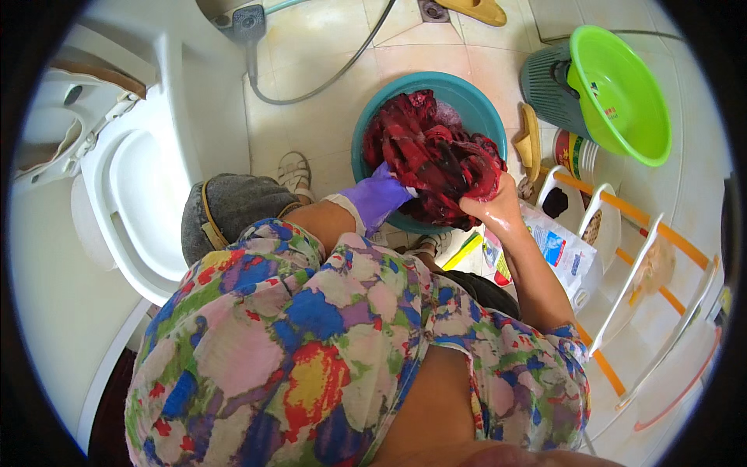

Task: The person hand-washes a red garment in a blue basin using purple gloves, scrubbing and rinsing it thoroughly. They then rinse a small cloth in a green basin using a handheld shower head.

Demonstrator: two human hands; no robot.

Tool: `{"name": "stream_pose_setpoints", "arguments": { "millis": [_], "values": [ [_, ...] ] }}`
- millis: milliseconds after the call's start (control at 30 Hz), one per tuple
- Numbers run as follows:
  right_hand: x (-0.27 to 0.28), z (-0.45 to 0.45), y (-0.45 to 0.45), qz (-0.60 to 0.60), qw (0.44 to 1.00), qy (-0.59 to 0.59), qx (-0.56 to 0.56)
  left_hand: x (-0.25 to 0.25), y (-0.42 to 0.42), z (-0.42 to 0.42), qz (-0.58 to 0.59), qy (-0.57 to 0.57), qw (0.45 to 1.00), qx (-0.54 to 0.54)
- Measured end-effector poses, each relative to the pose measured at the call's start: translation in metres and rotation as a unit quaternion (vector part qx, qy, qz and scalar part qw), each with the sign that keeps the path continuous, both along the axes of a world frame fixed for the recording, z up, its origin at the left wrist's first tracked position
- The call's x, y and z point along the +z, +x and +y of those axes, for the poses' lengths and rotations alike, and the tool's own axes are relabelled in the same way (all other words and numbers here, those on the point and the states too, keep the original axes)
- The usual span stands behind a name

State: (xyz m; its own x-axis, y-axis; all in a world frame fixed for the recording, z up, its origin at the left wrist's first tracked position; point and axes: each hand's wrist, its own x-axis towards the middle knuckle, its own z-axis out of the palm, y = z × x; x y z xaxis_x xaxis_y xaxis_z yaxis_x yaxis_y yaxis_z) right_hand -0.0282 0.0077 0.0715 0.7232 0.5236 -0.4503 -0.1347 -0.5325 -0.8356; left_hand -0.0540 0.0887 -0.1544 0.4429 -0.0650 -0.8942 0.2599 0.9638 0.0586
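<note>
A teal plastic basin (pixel 363 134) stands on the tiled floor. Wet dark red patterned cloth (pixel 429 149) is bunched in and over it, with soapy water (pixel 447 114) showing beside the cloth. My left hand (pixel 379 195), in a purple glove with a whitish cuff, grips the cloth at its lower left; the fingertips are partly hidden. My right hand (pixel 493 201) is bare and wet, with a little foam on the wrist, and is closed on the cloth at the basin's lower right rim.
To the left are a white toilet (pixel 131 175) and a shower head (pixel 250 26) with its hose. A bright green basin (pixel 636 99) leans on a grey-green bin (pixel 551 87) at right. Near them are yellow slippers (pixel 528 143), a printed plastic bag (pixel 563 245) and a white-and-orange rack (pixel 633 251).
</note>
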Motion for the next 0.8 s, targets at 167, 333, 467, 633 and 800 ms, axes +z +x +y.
{"name": "stream_pose_setpoints", "arguments": {
  "millis": [167,333,467,633,800],
  "values": [
    [0.06,0.016,-0.02,-0.26,0.963,-0.02,0.065,0.017,0.02,0.013,-0.04,0.025,0.999,-0.023],
    [0.004,0.001,-0.036,-0.348,0.92,-0.095,0.157,0.024,0.027,0.023,-0.055,0.055,0.996,-0.038],
    [-0.075,-0.027,-0.032,-0.318,0.925,-0.15,0.147,0.028,0.029,0.054,-0.041,0.101,0.994,-0.025],
    [-0.117,-0.032,-0.037,-0.194,0.95,-0.164,0.181,0.052,0.041,0.103,-0.018,0.257,0.966,-0.02],
    [-0.163,-0.069,0.065,-0.21,0.964,-0.164,0.018,0.045,0.069,0.078,-0.254,0.788,0.513,-0.228]
  ]
}}
